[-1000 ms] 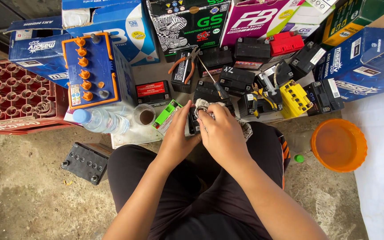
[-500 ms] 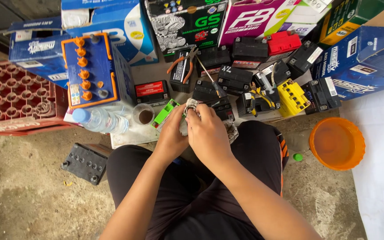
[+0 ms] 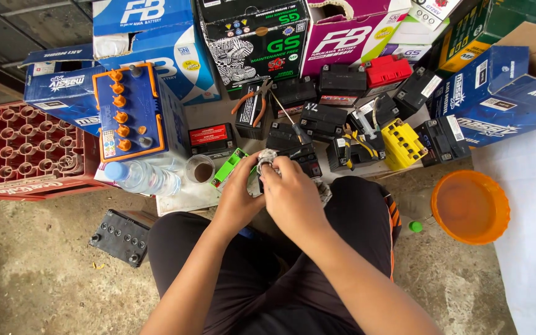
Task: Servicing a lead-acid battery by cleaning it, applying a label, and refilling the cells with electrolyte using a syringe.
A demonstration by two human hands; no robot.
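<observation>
Both our hands meet over our lap: left hand (image 3: 238,197) and right hand (image 3: 293,197) closed around a small grey part (image 3: 267,157), just before the black batteries (image 3: 317,121); progress unclear.

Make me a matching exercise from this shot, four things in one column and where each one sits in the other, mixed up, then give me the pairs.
Things
1. orange bowl
2. red crate
3. plastic water bottle
4. pliers

Places
A. far left, on the ground beside the blue boxes
B. lying on its side below the blue battery with orange caps
C. on a black battery at the back, orange handles
D. on the ground at the right, next to the person's knee

Pairs: 1-D, 2-A, 3-B, 4-C
</observation>
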